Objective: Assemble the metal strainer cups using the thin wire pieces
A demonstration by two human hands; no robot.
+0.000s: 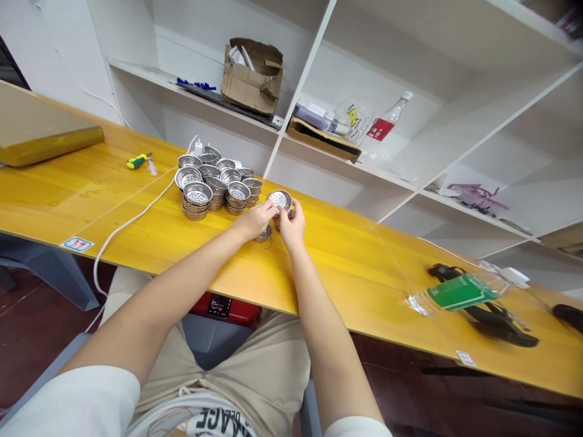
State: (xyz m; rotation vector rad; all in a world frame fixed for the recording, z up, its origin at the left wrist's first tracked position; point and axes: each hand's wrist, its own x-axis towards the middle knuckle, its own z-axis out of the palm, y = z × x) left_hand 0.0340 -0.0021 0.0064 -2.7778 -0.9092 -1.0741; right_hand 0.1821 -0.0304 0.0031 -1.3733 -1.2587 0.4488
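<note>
Both my hands meet at a small round perforated metal cup (pixel 279 198), tilted toward me above the yellow table (pixel 337 249). My left hand (pixel 255 220) has its fingers closed at the cup's lower left rim. On the right side, my right hand (pixel 293 226) grips the same cup between thumb and fingers. Another metal cup (pixel 263 234) rests on the table just below my left hand, partly hidden by it; a thin dark strand lies beside it. To the left stand several stacks of perforated metal cups (pixel 198 193).
A white cable (pixel 132 223) crosses the table left of the stacks. A green-handled screwdriver (pixel 136 161) lies farther left. At right are a green-labelled bottle (pixel 464 292) and black straps. White shelves (pixel 355 60) behind hold a cardboard box (pixel 251 79) and a clear bottle (pixel 387 121).
</note>
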